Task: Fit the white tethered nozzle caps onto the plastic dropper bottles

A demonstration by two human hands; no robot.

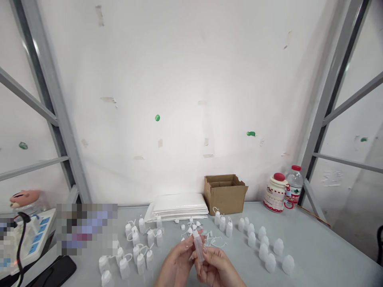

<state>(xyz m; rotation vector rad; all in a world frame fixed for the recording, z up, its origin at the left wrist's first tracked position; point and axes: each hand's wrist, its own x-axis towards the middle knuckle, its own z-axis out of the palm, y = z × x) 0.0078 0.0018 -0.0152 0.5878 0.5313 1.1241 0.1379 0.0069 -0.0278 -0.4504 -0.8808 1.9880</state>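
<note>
A small translucent plastic squeeze bottle (198, 249) with a white top is held between both hands near the front middle of the table, tilted slightly. My left hand (180, 257) has its fingers round the upper part, by the white top. My right hand (214, 263) grips the lower body between thumb and fingers. Just behind the hands lies a loose pile of white caps with thin straps (214, 240), partly hidden by the fingers. Several bottles with strapped caps (141, 263) stand on the left. On the right are several translucent bottles without straps (263, 252).
At the wall lie stacked white foam sheets (179, 202) beside an open cardboard box (228, 201). A cream jar (274, 193) and a plastic water bottle (295, 185) stand at back right. A black phone (52, 273) and a scale-like device (38, 235) occupy the left. Metal posts frame both sides.
</note>
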